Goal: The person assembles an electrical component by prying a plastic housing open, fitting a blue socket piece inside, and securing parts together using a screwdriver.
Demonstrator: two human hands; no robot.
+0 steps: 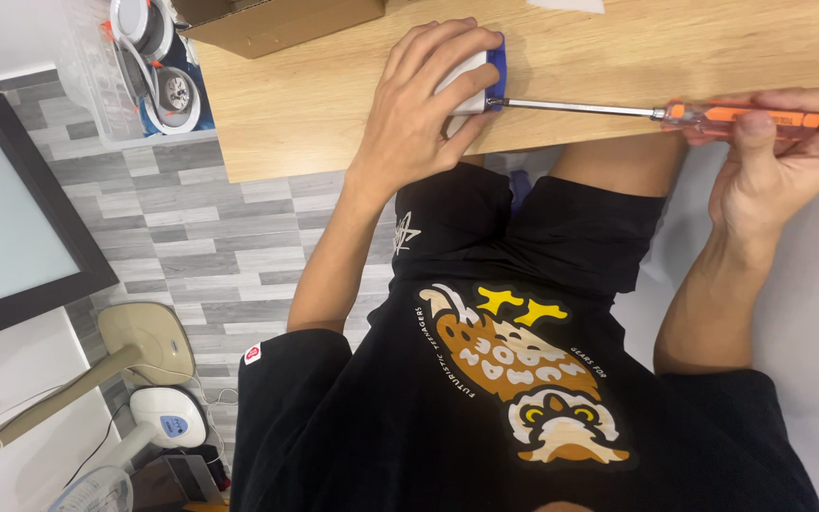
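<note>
Left hand point(419, 104): fingers curled over a white-and-blue block point(474, 81), pinning it to the wooden table point(315, 104) near its edge. Right hand point(784, 156): fingers closed round the orange handle of a screwdriver point(675, 112), whose tip touches the block's side. Cardboard box point(277, 21): table's far corner.

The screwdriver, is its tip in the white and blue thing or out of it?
In. The screwdriver lies level, its tip meeting the white-and-blue device under the left hand; right hand grips the handle.
</note>
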